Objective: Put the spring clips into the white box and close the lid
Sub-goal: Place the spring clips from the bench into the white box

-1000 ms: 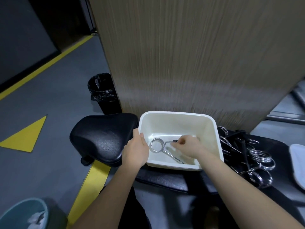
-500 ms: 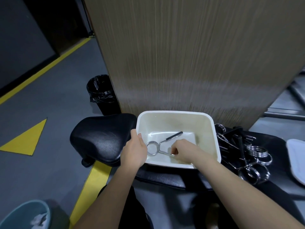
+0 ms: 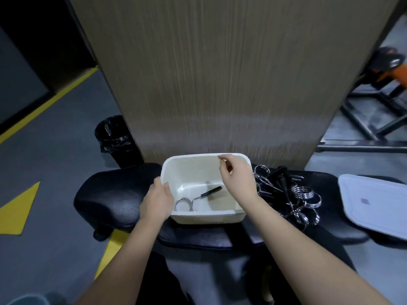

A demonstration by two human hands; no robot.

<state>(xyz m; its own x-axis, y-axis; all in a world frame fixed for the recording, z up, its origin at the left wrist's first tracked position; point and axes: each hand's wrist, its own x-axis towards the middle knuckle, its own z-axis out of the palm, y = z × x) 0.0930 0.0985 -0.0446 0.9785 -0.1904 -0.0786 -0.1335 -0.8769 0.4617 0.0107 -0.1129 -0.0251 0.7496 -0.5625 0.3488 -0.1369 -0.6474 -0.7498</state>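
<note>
My right hand [image 3: 239,179] hangs over the far right part of the white rectangular plastic box [image 3: 207,217], fingers loosely curled and holding nothing that I can see. The next move turns on the heap of chrome spring clips with black handles [image 3: 293,194]: it lies just to the right of that grip, outside the box wall, on the black padded bench [image 3: 114,194]. The right hand is clearly the nearer one. The clips are tangled, coils toward me and handles pointing away and leftward, though motion blur leaves me unsure of any single clip's axis.

My left hand [image 3: 157,202] is clamped on the box's near left rim, thumb inside, steadying it. Inside the box, one chrome spring clip [image 3: 193,201] lies flat on the floor, coil near the left grip, black handle running up and to the right toward the right wrist.

Half a second ago the right hand was down in the box at that clip's lower leg; now it has let go, lifted and moved toward the far rim. The white flat lid [image 3: 374,205] waits farther right, beyond the heap.
</note>
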